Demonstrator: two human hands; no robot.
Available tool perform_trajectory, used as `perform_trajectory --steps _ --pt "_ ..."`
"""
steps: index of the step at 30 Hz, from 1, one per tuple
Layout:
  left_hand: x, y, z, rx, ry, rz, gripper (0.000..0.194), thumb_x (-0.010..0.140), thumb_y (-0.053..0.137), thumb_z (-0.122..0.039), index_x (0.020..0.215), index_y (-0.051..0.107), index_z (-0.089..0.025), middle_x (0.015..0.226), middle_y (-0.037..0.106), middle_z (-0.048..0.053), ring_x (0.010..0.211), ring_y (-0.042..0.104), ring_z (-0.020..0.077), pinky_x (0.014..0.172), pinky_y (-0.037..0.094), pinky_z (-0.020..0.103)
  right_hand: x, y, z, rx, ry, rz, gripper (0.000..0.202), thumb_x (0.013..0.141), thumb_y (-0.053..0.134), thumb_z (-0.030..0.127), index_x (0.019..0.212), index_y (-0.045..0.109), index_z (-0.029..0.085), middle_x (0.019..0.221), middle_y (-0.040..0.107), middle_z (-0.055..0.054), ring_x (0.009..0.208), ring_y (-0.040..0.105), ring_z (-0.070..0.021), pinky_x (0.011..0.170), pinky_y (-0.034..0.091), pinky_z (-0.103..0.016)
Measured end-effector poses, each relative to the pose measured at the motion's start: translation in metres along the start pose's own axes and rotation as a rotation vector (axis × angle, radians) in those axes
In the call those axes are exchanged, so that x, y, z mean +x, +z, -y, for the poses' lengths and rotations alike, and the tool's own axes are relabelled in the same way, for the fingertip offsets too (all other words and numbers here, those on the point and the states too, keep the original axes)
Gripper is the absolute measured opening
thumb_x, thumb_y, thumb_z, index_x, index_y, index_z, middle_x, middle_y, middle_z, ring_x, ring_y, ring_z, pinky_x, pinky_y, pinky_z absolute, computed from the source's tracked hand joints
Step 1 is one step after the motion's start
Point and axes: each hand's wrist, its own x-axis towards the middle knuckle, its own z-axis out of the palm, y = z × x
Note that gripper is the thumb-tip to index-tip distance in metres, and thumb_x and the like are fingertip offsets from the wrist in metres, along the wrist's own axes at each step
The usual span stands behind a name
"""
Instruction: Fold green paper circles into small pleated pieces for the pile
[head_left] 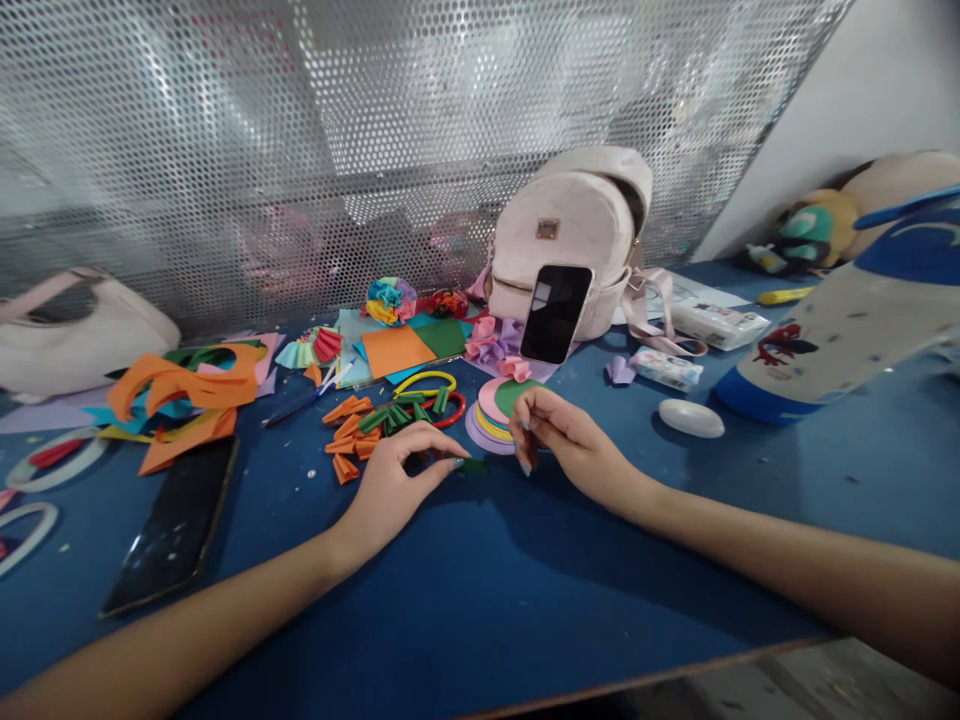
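Blue table (480, 600), perforated screen (337, 130) behind hands (394, 487)

Even, cool, moderate light is falling over the blue bench (570, 620), apparently coming from overhead. The perforated panel (405, 130) at twelve o'clock is throwing back pale, patchy glare. A small streak is glinting on the dark phone (176, 525) at eight o'clock, while the propped phone (556, 318) near two o'clock is catching a pale reflection. A soft shadow is spreading beneath the right hand (566, 440), toward five o'clock. The floor (817, 680) at four o'clock is lying dim. Wide-angle stretching is tilting the bottle (840, 330) at three o'clock; fine details are smearing, and the outer edges are blurring.
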Motion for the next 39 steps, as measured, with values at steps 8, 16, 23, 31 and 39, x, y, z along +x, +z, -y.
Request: perform_trajectory --steps 8,16,23,31,39 --pt "-0.0001 0.0 -0.0004 0.004 -0.009 0.001 0.011 0.087 0.067 -0.017 0.087 0.077 -0.022 0.091 0.07 0.004 0.088 0.065 0.0193 0.085 0.046 0.033 0.0018 -0.0012 0.0006 -0.014 0.021 0.013 0.021 0.104 0.046 0.033 0.087 0.043 0.021 0.076 0.052 0.003 0.055 0.056 -0.0095 0.055 0.05 -0.026" --pt "-0.0004 0.0003 0.0001 -0.008 -0.005 -0.009 0.01 0.086 0.067 -0.018 0.087 0.077 -0.021 0.09 0.069 0.004 0.087 0.065 0.0192 0.085 0.047 0.033 0.0037 -0.0035 -0.0016 0.012 0.055 0.015 0.025 0.103 0.05 0.039 0.087 0.044 0.021 0.075 0.053 0.003 0.054 0.058 -0.0093 0.054 0.049 -0.025" --pt "-0.0005 0.0004 0.0002 0.0 0.001 -0.006 0.01 0.087 0.067 -0.018 0.088 0.077 -0.022 0.09 0.069 0.004 0.087 0.065 0.0194 0.085 0.047 0.033 0.0049 -0.0047 -0.0016 0.004 0.103 0.027 0.027 0.102 0.052 0.043 0.087 0.043 0.022 0.071 0.056 0.004 0.053 0.058 -0.0102 0.054 0.048 -0.026" --pt "0.0001 0.0 0.0006 0.013 0.007 -0.001 0.01 0.087 0.067 -0.019 0.087 0.076 -0.022 0.091 0.07 0.004 0.087 0.065 0.02 0.084 0.047 0.034 0.0029 -0.0034 -0.0029 0.0 0.082 0.011 0.023 0.102 0.052 0.041 0.091 0.045 0.021 0.075 0.057 0.004 0.054 0.06 -0.0098 0.054 0.049 -0.026" --pt "0.0 -0.0002 0.0003 0.017 0.006 0.009 0.01 0.088 0.067 -0.018 0.088 0.076 -0.022 0.091 0.07 0.004 0.085 0.065 0.019 0.083 0.048 0.033 0.0027 -0.0021 -0.0019 0.041 0.051 -0.036 0.022 0.102 0.052 0.04 0.092 0.046 0.021 0.075 0.057 0.003 0.055 0.06 -0.0105 0.056 0.049 -0.027"
